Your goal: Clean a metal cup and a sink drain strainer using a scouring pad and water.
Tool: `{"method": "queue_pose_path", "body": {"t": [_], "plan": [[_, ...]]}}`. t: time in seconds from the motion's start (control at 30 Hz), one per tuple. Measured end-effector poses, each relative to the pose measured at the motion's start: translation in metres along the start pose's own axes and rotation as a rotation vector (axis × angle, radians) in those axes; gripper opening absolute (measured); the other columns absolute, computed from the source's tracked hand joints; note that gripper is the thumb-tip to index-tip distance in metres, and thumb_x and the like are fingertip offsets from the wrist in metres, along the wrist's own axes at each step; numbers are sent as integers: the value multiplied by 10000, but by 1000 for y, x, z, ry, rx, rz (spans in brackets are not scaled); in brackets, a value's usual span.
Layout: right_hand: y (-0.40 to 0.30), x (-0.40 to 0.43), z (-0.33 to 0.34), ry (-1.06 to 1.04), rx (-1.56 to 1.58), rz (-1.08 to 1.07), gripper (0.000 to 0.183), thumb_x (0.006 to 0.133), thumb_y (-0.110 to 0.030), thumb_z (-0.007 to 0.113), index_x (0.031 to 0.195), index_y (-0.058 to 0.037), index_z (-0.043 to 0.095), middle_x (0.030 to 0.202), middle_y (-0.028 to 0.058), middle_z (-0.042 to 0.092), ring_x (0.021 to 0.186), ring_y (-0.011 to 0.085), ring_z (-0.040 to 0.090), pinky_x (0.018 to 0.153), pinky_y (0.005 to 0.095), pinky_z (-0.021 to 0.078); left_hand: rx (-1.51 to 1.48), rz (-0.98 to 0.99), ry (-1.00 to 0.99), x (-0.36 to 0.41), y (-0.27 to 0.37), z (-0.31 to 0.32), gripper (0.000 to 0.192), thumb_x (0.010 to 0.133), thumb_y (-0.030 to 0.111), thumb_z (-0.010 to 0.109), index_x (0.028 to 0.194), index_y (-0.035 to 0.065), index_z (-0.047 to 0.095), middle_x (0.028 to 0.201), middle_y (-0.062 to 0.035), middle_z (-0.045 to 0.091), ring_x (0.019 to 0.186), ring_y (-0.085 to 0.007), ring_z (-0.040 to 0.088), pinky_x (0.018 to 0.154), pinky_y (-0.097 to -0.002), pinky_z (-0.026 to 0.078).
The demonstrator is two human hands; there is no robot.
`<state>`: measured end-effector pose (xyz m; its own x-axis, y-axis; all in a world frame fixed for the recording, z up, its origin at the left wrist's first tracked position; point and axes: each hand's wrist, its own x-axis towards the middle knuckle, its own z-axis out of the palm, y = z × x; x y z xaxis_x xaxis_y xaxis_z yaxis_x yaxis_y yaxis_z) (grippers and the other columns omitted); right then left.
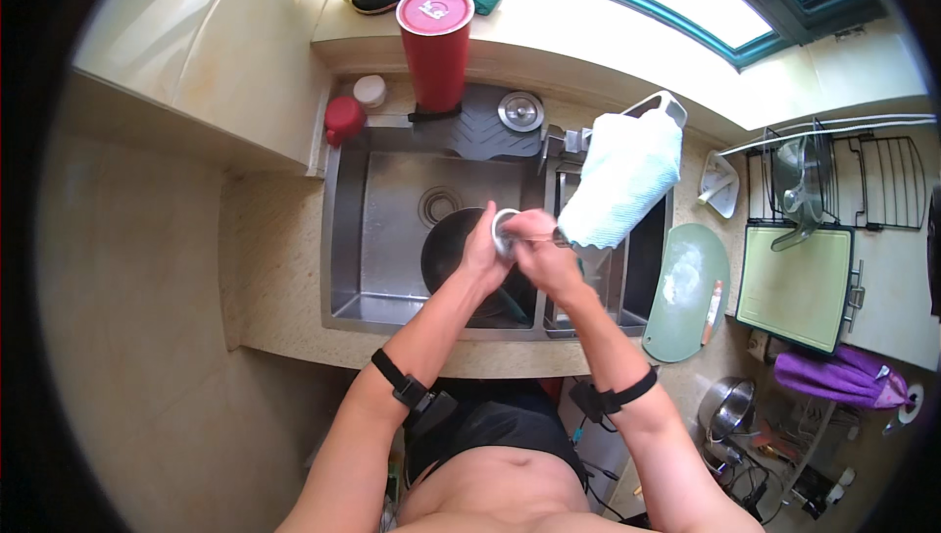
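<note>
Over the sink, my left hand (481,253) holds a small round cup or bowl with a white rim (504,233), its opening turned towards my right hand (548,261). The right fingers are at the mouth of the cup, blurred by motion. Whether they hold anything is not clear. Below both hands a dark round pan (445,250) rests in the stainless steel sink basin (390,224), partly hidden by my hands and forearms. A light blue cloth (625,180) hangs over the tap area just right of my right hand.
A tall red tumbler (437,55) stands upside down behind the sink, near a sink strainer (520,112), a red lid or cup (344,120) and a white jar (370,91). To the right are a green cutting mat (684,320), a green chopping board (794,290) and a wire rack (889,180).
</note>
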<state>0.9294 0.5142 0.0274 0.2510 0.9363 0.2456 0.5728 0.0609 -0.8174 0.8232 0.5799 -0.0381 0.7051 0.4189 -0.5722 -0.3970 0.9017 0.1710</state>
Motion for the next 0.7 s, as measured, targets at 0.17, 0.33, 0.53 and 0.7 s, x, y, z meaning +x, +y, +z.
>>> {"method": "queue_pose_path", "body": {"t": [0.17,0.33,0.53,0.7], "plan": [[3,-7,-1,-81,-217,148,153,823,15,581,947,-41,651,941,153,622,888,351,606,787,415,494,70,31,60,10,-6,8,398,1060,382,393,1066,56,621,1065,-111,668,1006,-250,640,926,-422,520],[-11,0,9,121,-52,25,204,816,31,629,995,-51,679,949,144,628,905,308,615,775,379,493,-10,-18,-125,0,-2,8,376,1056,374,421,1162,67,610,1138,-84,669,1081,-236,622,1013,-427,470],[15,-18,9,92,-271,-16,164,824,-10,604,967,-59,667,902,115,585,796,308,585,752,366,485,58,6,138,-5,6,20,514,1073,447,288,1133,10,552,1103,-158,641,1059,-277,617,987,-449,489],[11,-18,-5,105,542,462,193,816,-94,633,1003,-50,619,989,148,579,939,291,596,853,361,483,53,-57,73,-6,-9,12,427,1060,398,374,1205,62,593,1167,-109,650,1095,-247,604,975,-428,489]]}}
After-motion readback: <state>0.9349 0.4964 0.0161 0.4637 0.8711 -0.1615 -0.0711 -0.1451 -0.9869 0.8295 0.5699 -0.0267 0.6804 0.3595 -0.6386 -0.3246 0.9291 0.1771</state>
